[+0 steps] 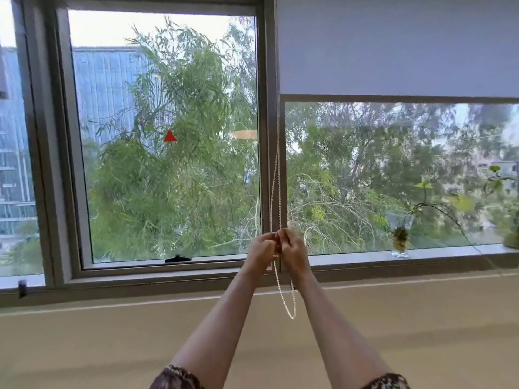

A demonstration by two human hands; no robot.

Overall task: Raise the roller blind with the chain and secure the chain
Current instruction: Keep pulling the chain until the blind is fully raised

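Note:
A pale grey roller blind (393, 46) covers the upper part of the right window, its bottom bar (393, 98) about a quarter of the way down the view. A white bead chain (276, 175) hangs in two strands along the window frame. Both hands meet on it at sill height. My left hand (262, 249) and my right hand (292, 249) are closed on the strands, touching each other. Below them the chain's loop (289, 304) dangles free in front of the wall.
A glass vase with a plant cutting (400, 234) stands on the sill (351, 258) to the right, with more trailing plants (502, 197) at the far right. A black window latch (177, 259) sits on the left window's frame. Beige wall lies below the sill.

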